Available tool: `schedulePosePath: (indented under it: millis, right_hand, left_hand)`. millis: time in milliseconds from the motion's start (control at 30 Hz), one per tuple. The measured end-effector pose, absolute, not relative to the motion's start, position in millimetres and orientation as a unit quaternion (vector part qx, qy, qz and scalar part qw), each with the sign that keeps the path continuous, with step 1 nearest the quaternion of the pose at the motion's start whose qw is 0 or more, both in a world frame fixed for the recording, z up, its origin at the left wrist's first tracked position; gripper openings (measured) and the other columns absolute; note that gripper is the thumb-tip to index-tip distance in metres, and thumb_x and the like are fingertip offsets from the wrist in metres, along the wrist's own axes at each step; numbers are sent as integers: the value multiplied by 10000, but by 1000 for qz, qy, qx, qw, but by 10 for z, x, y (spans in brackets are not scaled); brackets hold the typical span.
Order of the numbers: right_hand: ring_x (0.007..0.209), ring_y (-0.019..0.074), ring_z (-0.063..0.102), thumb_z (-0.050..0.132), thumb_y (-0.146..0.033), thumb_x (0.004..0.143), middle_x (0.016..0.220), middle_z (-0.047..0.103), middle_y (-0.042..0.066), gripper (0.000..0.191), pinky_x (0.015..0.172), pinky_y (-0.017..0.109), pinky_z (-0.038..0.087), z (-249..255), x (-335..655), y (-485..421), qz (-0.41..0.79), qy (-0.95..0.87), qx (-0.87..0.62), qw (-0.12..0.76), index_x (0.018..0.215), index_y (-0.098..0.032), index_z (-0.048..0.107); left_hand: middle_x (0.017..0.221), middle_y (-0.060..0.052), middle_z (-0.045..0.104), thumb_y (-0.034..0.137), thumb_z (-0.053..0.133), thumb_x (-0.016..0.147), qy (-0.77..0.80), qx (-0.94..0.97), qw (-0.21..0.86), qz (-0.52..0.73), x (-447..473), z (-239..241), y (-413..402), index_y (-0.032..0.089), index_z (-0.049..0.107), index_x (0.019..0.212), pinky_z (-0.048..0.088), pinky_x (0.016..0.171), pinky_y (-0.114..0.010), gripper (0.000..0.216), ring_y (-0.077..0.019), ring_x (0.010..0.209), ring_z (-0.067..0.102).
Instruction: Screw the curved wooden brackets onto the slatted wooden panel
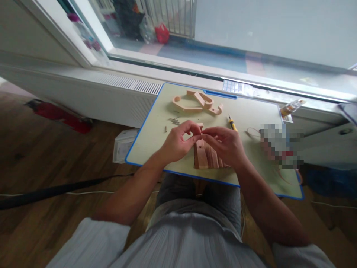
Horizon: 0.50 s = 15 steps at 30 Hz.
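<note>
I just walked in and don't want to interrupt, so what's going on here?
A person's left hand and right hand meet at the fingertips over a wooden board on the table; anything pinched there is too small to make out. Screws and curved wooden pieces lie loose on the table. The screwdriver lies beside the right hand, unheld.

Shirt [186, 242]: pale grey, finely lined lengthwise
Sleeves [97, 238]: short, wide, pale grey
Trousers [175, 188]: dark grey
Hands [178, 143]: bare
</note>
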State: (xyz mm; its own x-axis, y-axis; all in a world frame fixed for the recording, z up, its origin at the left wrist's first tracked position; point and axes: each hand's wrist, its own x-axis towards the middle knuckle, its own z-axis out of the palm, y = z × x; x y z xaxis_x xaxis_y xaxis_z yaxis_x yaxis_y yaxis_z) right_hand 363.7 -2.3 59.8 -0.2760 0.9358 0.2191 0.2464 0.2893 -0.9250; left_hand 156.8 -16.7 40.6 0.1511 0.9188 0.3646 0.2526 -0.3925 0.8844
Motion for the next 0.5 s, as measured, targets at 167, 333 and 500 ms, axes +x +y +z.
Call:
schedulePosePath:
  millis: [167,333,500]
  right_hand:
    - [876,209,817,873,-481,938,991,896,60,273,765,329,631,606,3629,11,439,-685,-410,413,1036,-226,880]
    - [838,191,786,793,-459,994,968,875,49,245,774,327,612,552,3637,33,387,-716,-434,387,1028,-220,839]
    - [784,186,732,721,-342,1009,919,828,42,142,750,324,573,512,3637,43,288,-745,-480,364,1012,-222,797]
  left_hand:
    - [964,-22,697,360,815,983,401,639,384,532,1567,301,-114,234,636,977,602,1017,-396,219,-200,1003,729]
    - [980,-32,719,355,780,994,412,623,388,540,1568,263,-143,228,651,998,612,999,-398,181,-194,975,729]
    - [1010,-41,767,331,748,976,541,643,239,487,1487,126,-168,228,677,1009,575,991,-431,130,-221,979,707]
